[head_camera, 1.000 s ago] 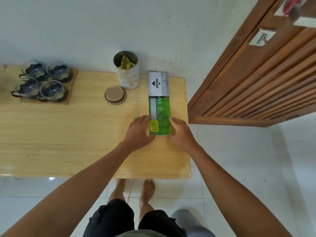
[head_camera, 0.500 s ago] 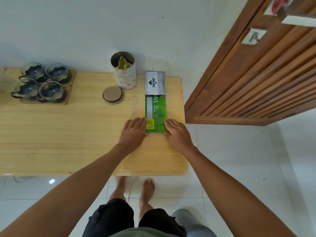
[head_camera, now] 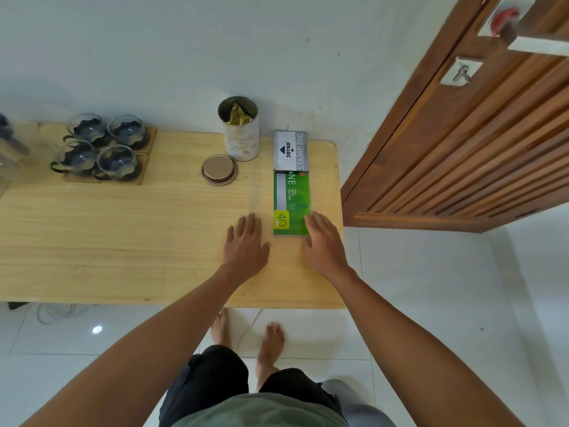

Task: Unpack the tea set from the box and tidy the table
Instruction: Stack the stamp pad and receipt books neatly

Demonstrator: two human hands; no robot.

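A green booklet (head_camera: 291, 201) lies flat near the right end of the wooden table (head_camera: 123, 241), its far end touching a grey stamp pad box (head_camera: 291, 151). My left hand (head_camera: 246, 241) rests flat on the table just left of the booklet, apart from it, fingers spread. On the other side, my right hand (head_camera: 323, 238) lies flat with its fingertips against the booklet's near right corner. Several glass tea cups (head_camera: 101, 147) with dark holders stand on wooden coasters at the far left.
An open tea tin (head_camera: 240, 129) with a gold packet inside stands by the wall, its round lid (head_camera: 219, 168) lying beside it. A wooden door (head_camera: 462, 134) stands just right of the table's end. A glass object (head_camera: 7, 146) is cut off at the left edge.
My left hand has drawn back from the booklet's left edge and now lies apart from it. The booklet stays against the stamp pad box. The camera has shifted slightly.
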